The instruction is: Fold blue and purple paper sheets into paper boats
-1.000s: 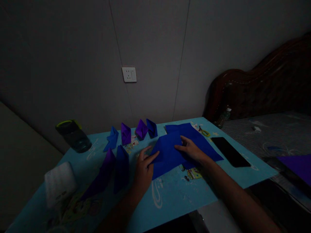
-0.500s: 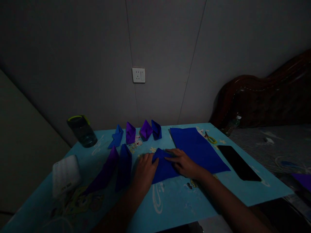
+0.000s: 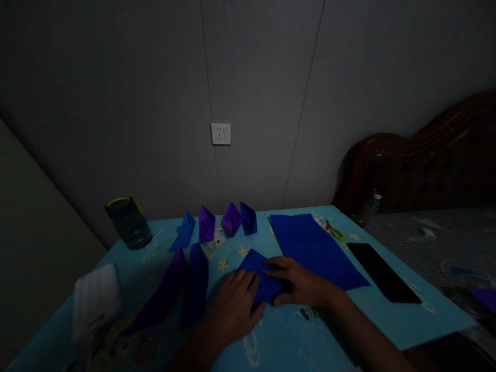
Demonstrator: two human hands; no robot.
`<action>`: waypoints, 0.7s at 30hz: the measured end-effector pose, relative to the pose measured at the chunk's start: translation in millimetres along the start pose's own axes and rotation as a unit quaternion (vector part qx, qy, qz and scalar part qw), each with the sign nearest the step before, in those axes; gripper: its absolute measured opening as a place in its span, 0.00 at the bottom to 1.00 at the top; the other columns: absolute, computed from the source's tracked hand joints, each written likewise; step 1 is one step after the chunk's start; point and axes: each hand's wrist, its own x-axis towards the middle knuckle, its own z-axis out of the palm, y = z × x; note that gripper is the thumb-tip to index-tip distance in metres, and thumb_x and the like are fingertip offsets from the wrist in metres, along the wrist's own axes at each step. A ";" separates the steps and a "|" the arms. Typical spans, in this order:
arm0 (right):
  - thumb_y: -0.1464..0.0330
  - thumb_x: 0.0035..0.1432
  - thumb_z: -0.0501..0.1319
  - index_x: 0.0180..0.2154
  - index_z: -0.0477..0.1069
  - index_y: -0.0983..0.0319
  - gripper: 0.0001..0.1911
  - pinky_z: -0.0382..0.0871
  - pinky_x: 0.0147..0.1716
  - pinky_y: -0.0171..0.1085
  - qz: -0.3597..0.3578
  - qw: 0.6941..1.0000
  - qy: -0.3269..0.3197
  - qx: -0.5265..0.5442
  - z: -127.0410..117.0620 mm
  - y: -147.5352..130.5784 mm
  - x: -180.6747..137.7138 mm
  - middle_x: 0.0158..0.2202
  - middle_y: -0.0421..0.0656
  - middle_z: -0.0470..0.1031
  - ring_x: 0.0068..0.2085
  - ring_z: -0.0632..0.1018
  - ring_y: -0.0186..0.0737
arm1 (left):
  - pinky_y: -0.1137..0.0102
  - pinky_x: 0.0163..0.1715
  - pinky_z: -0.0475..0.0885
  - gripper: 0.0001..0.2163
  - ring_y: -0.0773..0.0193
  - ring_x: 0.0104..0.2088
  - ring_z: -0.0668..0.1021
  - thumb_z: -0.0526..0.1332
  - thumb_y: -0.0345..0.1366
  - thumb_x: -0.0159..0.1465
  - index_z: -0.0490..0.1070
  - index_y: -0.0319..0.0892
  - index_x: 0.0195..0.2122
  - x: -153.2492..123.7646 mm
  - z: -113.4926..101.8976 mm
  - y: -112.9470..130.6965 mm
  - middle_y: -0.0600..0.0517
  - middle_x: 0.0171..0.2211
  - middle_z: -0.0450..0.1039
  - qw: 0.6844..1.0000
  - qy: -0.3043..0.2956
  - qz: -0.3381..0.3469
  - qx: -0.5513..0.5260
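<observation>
My left hand (image 3: pixel 235 306) and my right hand (image 3: pixel 300 284) both press down on a small folded piece of blue paper (image 3: pixel 260 278) on the light blue table (image 3: pixel 387 320). The left hand lies flat on its left part with fingers stretched out. The right hand's fingers curl over its right edge and pinch the fold. A flat blue sheet (image 3: pixel 315 249) lies just right of the hands.
Several folded blue and purple paper boats (image 3: pixel 217 222) stand along the back. Two longer folded pieces (image 3: pixel 182 289) lie to the left. A dark jar (image 3: pixel 127 223), a white box (image 3: pixel 95 299), a black phone (image 3: pixel 382 271) and small scissors (image 3: pixel 335 231) also rest on the table. A bed stands to the right.
The blue sheet under my hands has been folded much smaller. Both hands have come closer together and nearer to me. The view has tilted up slightly.
</observation>
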 end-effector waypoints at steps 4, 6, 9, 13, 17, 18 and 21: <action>0.49 0.51 0.67 0.61 0.66 0.58 0.39 0.57 0.61 0.54 0.025 0.999 -0.009 0.019 -4.0 -2.7 -3.7 0.65 0.53 0.61 0.63 0.64 0.58 | 0.50 0.58 0.64 0.26 0.46 0.59 0.69 0.57 0.50 0.64 0.67 0.41 0.59 -4.3 -1.3 -6.8 0.42 0.60 0.69 0.999 -0.028 -0.001 -0.029; 0.50 0.51 0.67 0.60 0.67 0.58 0.38 0.57 0.61 0.54 0.029 0.999 -0.004 0.018 -4.4 -5.9 -4.5 0.65 0.53 0.62 0.63 0.65 0.58 | 0.51 0.58 0.65 0.23 0.47 0.59 0.69 0.56 0.47 0.65 0.67 0.44 0.59 -5.4 -1.4 -8.6 0.43 0.60 0.68 0.999 -0.022 -0.001 -0.034; 0.54 0.54 0.67 0.59 0.69 0.58 0.33 0.58 0.60 0.54 0.023 1.000 0.014 0.011 -3.7 -9.0 -5.8 0.64 0.53 0.64 0.62 0.66 0.57 | 0.51 0.57 0.66 0.20 0.48 0.59 0.70 0.57 0.44 0.65 0.69 0.45 0.57 -6.1 -2.3 -8.8 0.44 0.59 0.69 0.999 -0.010 0.003 -0.041; 0.62 0.62 0.61 0.54 0.74 0.59 0.20 0.63 0.58 0.48 0.003 0.998 0.054 0.018 -1.4 -8.4 -5.7 0.59 0.52 0.71 0.59 0.71 0.51 | 0.53 0.57 0.68 0.16 0.51 0.57 0.73 0.56 0.38 0.66 0.72 0.45 0.54 -3.5 -4.1 -8.7 0.47 0.56 0.73 0.999 0.001 0.006 -0.050; 0.66 0.68 0.52 0.50 0.76 0.60 0.17 0.67 0.55 0.42 -0.004 0.997 0.072 0.007 -0.4 -5.1 -0.8 0.53 0.49 0.76 0.53 0.76 0.45 | 0.58 0.55 0.71 0.17 0.55 0.53 0.76 0.52 0.29 0.66 0.73 0.44 0.53 2.2 -7.7 -10.0 0.47 0.52 0.77 0.998 0.005 0.002 -0.066; 0.66 0.69 0.51 0.50 0.76 0.60 0.17 0.68 0.54 0.42 -0.004 0.997 0.074 0.006 -0.5 -4.1 0.7 0.51 0.48 0.77 0.52 0.77 0.44 | 0.60 0.54 0.72 0.18 0.56 0.52 0.78 0.51 0.27 0.66 0.71 0.43 0.54 3.6 -8.9 -10.3 0.47 0.51 0.77 0.997 -0.001 -0.003 -0.072; 0.66 0.69 0.51 0.48 0.76 0.60 0.16 0.68 0.52 0.41 0.003 0.996 0.085 0.007 -0.2 -1.5 4.1 0.47 0.47 0.79 0.50 0.77 0.43 | 0.63 0.49 0.75 0.23 0.59 0.47 0.80 0.50 0.24 0.65 0.64 0.43 0.60 6.9 -11.4 -11.0 0.47 0.50 0.78 0.997 -0.022 -0.035 -0.073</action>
